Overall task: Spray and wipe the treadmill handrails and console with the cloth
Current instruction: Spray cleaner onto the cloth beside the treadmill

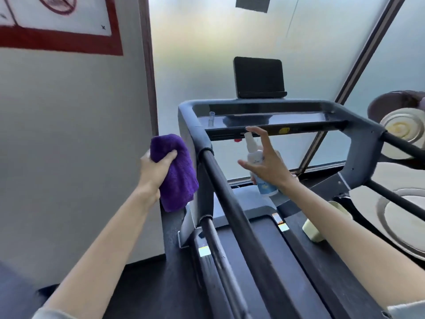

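Beside the treadmill's left handrail [232, 194], the left hand [156, 169] grips the bunched purple cloth [177, 171] while the right hand [269, 164], forefinger raised, holds the spray bottle [255, 157] below the console [264, 120]; judging by this, wiping remains undone.

A purple terry cloth [176, 171] is bunched and held upright to the left of the treadmill's left handrail [232, 208], a black bar running from near to far into a grey padded upright. A small white spray bottle [257, 166] with a pale blue label is held tilted, its nozzle pointed towards the glossy dark console [271, 120]. The console is framed in grey, with a black screen [258, 77] raised behind it. The right handrail [402, 143] is seen at the far right.
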